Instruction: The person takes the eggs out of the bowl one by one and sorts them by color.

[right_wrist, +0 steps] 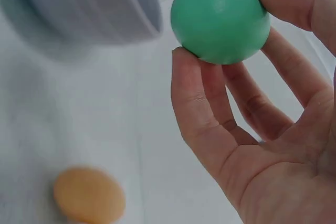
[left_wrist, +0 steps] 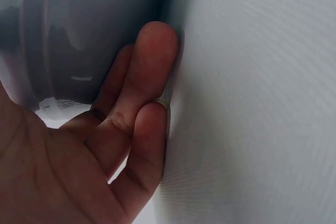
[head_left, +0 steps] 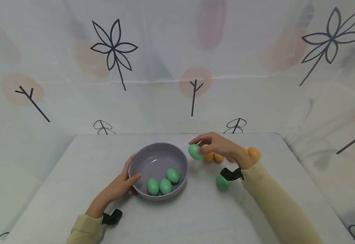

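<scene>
My left hand [head_left: 119, 185] holds a round grey-purple bowl [head_left: 156, 159] at its left side, thumb over the rim. In the left wrist view its other fingers [left_wrist: 155, 59] lie low against the bowl's outer wall, close to the table. Inside the bowl, three green eggs [head_left: 165, 186] rest toward the near right. Just beyond the bowl's right rim, my right hand [head_left: 220, 145] pinches another green egg [right_wrist: 220, 19] between thumb and fingertips, raised above the table in the right wrist view.
Several orange eggs [head_left: 253, 154] lie on the white table [head_left: 177, 220] behind the right hand, partly hidden by it. One more green egg [head_left: 222, 183] sits below the right wrist, overlapped by a black wrist strap [head_left: 232, 174]. A patterned cloth backdrop [head_left: 162, 108] rises behind the table.
</scene>
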### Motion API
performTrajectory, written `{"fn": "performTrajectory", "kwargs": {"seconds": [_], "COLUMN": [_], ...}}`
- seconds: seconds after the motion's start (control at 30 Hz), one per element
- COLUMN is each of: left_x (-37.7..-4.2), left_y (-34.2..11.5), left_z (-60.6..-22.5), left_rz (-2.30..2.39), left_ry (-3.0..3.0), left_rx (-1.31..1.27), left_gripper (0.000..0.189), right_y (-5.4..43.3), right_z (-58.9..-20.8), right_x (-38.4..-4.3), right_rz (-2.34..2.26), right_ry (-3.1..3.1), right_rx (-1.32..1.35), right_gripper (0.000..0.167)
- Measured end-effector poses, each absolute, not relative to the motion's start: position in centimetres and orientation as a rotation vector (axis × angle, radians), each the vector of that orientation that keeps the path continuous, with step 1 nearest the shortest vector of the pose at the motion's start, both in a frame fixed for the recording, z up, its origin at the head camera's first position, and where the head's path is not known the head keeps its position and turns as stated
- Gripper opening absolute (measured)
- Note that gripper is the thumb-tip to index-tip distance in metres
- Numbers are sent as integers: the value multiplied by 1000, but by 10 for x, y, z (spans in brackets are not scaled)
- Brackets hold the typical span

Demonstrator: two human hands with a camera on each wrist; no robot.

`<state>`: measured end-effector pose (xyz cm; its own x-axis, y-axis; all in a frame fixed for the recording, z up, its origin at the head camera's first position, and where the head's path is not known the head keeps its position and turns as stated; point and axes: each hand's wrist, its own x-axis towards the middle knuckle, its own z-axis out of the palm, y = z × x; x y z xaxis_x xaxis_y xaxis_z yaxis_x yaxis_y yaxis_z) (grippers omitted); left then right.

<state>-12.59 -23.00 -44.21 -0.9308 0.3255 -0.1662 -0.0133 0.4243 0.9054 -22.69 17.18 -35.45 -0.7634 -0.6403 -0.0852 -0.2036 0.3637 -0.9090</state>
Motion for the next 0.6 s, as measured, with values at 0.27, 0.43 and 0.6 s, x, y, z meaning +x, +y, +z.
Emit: {"fn": "performTrajectory", "kwargs": {"seconds": [0.27, 0.43, 0.6], "left_x": [-126, -126, -127], "left_y": [-230, -231, -231], "left_z": [-442, -443, -442], "left_rz": [1499, 1485, 1460], "left_ry": [2386, 2395, 2420], "left_rx": [249, 245, 253], "left_gripper": [78, 78, 78], "right_y": [216, 240, 258], "right_z": [-367, -374, -384], "right_x": [-217, -207, -198], "right_rz": [-1473, -1503, -1502], "right_ry": [2252, 2264, 2324], "right_rx": [-734, -652, -557], "right_gripper": [38, 39, 39]}}
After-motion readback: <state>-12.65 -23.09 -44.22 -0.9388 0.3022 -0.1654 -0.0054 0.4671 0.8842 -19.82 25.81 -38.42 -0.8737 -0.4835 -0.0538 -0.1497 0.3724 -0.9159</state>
